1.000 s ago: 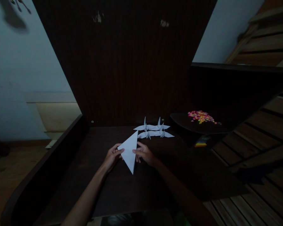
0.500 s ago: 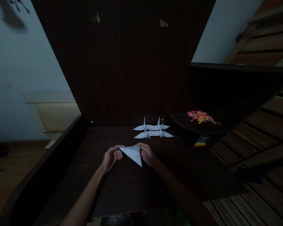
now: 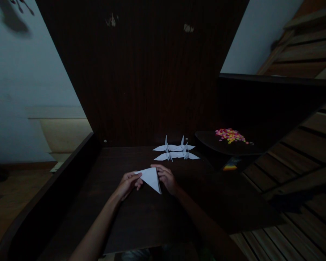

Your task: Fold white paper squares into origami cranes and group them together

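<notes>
A folded white paper triangle (image 3: 150, 178) is held above the dark desk, one point hanging down toward me. My left hand (image 3: 128, 185) pinches its left corner, thumb on top and the other fingers curled beneath. Along the right edge is my right hand (image 3: 167, 179), its fingers loosely spread; the index finger reaches behind the paper's top corner. Whether those fingers press on the paper is hard to see. Just beyond my hands stand several white origami cranes (image 3: 176, 154) in two rows, wings outstretched and overlapping.
A pile of small pink, yellow and orange pieces (image 3: 230, 135) lies on a rounded dark shelf (image 3: 206, 139) at the right. The desk (image 3: 149, 221) has a raised left side panel (image 3: 51, 195) and a tall back panel (image 3: 141, 79). Wooden slats (image 3: 293, 159) stand at the far right.
The paper has turned slightly, and its right edge now faces my right fingers. My left thumb has come over the left corner, while my right fingers have loosened and spread.
</notes>
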Action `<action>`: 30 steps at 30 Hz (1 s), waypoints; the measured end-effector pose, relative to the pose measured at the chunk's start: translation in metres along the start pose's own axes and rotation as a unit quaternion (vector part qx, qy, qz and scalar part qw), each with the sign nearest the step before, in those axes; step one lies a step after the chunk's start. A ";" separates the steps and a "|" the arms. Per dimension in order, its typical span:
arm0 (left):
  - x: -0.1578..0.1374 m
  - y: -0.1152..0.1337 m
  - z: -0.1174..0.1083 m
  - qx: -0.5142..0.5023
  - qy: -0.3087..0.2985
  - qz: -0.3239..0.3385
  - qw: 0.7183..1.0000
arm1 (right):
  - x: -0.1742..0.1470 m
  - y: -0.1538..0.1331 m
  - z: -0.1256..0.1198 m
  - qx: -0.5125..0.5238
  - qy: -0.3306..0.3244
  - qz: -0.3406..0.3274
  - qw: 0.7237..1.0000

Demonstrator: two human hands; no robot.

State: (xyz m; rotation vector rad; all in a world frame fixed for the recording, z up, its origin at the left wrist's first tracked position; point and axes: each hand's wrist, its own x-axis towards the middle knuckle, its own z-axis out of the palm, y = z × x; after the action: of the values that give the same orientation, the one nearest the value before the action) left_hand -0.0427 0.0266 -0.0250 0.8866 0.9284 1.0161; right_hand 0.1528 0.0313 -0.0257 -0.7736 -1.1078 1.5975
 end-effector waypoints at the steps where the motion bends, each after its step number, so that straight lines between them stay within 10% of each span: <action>1: 0.001 0.000 -0.001 -0.003 0.010 0.011 1.000 | 0.000 0.000 0.001 0.015 0.009 0.001 1.000; 10: 0.000 0.002 0.002 0.002 0.080 0.080 0.994 | -0.005 -0.001 0.007 -0.074 0.070 -0.036 0.994; 20: -0.008 0.000 -0.001 0.055 -0.005 0.035 0.998 | -0.008 -0.004 0.013 -0.094 0.200 -0.138 0.965; 30: -0.015 -0.003 0.018 0.088 -0.091 0.016 0.992 | -0.006 0.011 0.021 -0.087 0.105 -0.071 0.988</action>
State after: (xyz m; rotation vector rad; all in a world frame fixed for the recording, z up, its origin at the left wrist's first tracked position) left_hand -0.0285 0.0084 -0.0183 1.1265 0.8599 0.8721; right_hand 0.1316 0.0181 -0.0283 -0.9345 -1.1305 1.2808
